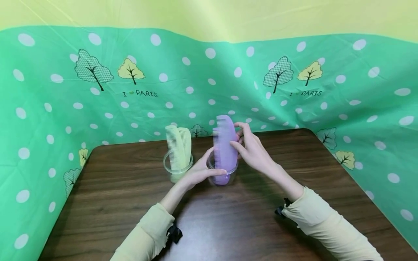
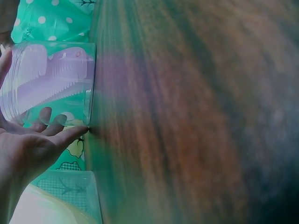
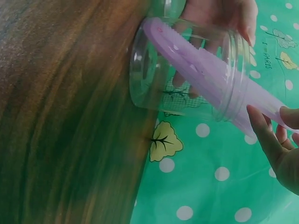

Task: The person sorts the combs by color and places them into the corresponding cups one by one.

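Two purple combs stand upright in a clear plastic jar point(image 3: 145, 91). My left hand point(image 1: 200, 169) holds this jar near its rim, thumb across the front and fingers around the far side. My right hand point(image 1: 256, 154) pinches the taller purple comb point(image 1: 225, 125) by its smooth back edge, between thumb and fingers. Its lower end is inside the jar in the right wrist view. The shorter purple comb point(image 1: 215, 136) is beside it, partly overlapped. Left of my left hand, a second clear jar point(image 1: 165, 166) holds pale green combs point(image 1: 175, 146).
Both jars stand toward the back of a dark wooden table point(image 1: 130, 206). Behind it hangs a green cloth point(image 1: 183, 83) with white dots and printed trees, which also runs along both sides. Black straps point(image 1: 174, 232) are at the wrists.
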